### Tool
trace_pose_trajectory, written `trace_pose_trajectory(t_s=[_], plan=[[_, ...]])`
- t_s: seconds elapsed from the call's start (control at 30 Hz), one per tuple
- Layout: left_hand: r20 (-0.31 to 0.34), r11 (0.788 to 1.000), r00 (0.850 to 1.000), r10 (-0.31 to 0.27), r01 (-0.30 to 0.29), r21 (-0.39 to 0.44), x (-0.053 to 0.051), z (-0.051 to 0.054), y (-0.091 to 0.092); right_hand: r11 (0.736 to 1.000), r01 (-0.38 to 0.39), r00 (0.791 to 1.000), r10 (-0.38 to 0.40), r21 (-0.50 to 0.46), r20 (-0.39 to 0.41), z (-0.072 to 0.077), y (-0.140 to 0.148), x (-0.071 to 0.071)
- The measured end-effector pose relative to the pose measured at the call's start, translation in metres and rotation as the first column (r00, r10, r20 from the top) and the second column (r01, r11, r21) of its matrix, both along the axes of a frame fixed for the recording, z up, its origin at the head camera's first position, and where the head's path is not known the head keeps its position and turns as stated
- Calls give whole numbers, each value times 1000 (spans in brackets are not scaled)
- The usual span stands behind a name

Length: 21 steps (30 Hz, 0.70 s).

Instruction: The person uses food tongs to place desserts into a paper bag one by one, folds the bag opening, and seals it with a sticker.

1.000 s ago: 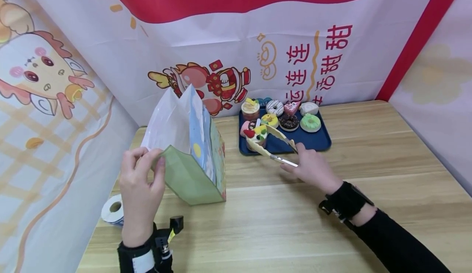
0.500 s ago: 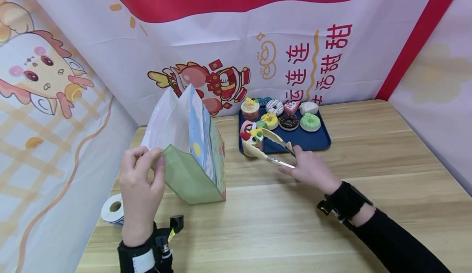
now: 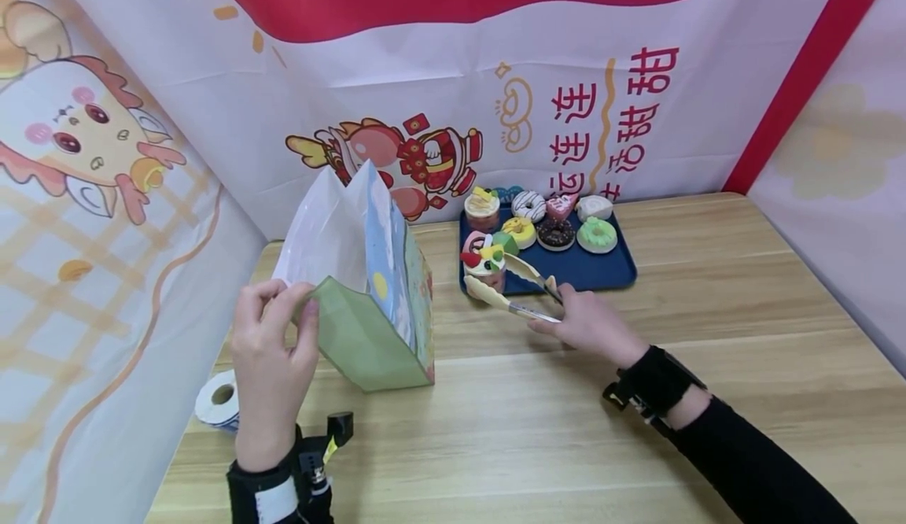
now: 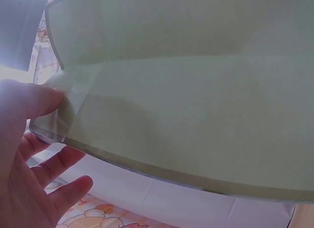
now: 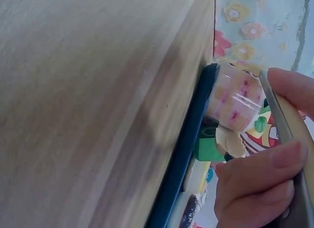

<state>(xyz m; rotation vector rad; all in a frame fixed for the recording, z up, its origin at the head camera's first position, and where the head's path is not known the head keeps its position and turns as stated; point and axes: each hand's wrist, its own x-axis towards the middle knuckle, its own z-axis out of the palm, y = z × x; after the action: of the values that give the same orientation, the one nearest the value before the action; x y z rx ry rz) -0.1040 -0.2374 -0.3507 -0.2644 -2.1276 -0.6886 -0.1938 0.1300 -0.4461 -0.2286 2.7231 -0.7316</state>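
At the front left corner of the blue rectangular tray [image 3: 598, 271], I watch a right hand [image 3: 598, 323] grip cream-tipped metal tongs [image 3: 495, 297] around a clear fruit-topped cup [image 3: 487, 267]; the left hand [image 3: 274, 343] pinches a green-sided paper bag [image 3: 371, 343].

It's black for the right sleeve [image 3: 750, 457], black for the right wrist strap [image 3: 654, 382], and the left strap [image 3: 243, 492], also black, flashes 1 white patch [image 3: 276, 502], 1 yellow tab [image 3: 329, 451]!
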Motion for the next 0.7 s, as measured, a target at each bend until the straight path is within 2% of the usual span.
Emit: trace_pose_trajectory(t_s=[0.2,0.43,0.7], plan=[[-8,1000,1000,1,-1,1,0,1,1,1000,5,1000,-5,-25,17,-7,-1,-2],[-12,1000,1000,-3,3,0,0,1,0,999,8,1000,-9,-42,-14,-13,-4,-2],[-11,1000,1000,-5,5,6,0,0,-1,996,17,1000,-19,-91,-25,-9,-2,0]])
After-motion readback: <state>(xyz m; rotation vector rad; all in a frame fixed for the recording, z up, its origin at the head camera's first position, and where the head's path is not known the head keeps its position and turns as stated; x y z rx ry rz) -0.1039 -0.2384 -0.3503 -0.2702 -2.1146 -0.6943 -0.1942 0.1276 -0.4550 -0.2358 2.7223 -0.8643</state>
